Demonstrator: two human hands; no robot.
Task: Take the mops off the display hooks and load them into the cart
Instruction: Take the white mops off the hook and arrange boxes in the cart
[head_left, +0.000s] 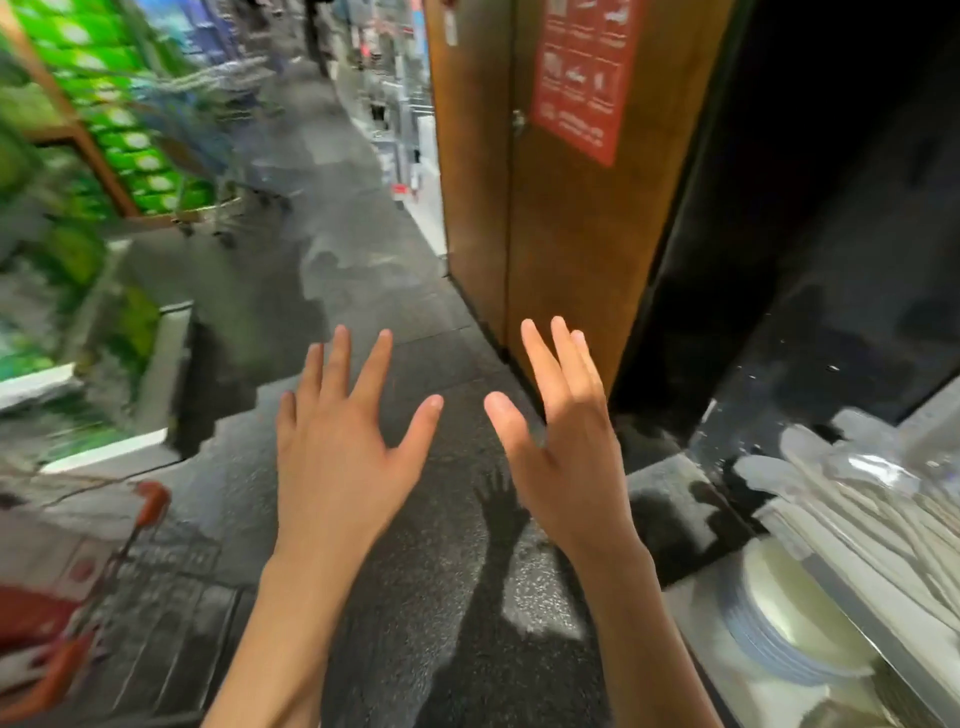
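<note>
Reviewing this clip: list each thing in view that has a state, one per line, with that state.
left hand: open, fingers spread, holding nothing
right hand: open, fingers straight, holding nothing
cart: at lower left, blurred, red-and-white goods inside
wooden door: appears closed, red notice stuck on
plates: stacked at lower right

- Light falls from overhead, bright on the dark speckled floor (452, 587), where a spread hand's shadow (498, 499) lies sharp.
- The green shelves (104, 130) at left smear with motion blur (blocky too, like heavy compression).
- The right side behind the wooden door (561, 208) sinks into near black.
- Straight lines bow toward the edges.
- Glare glints off clear plastic wrapping (872, 478).
</note>
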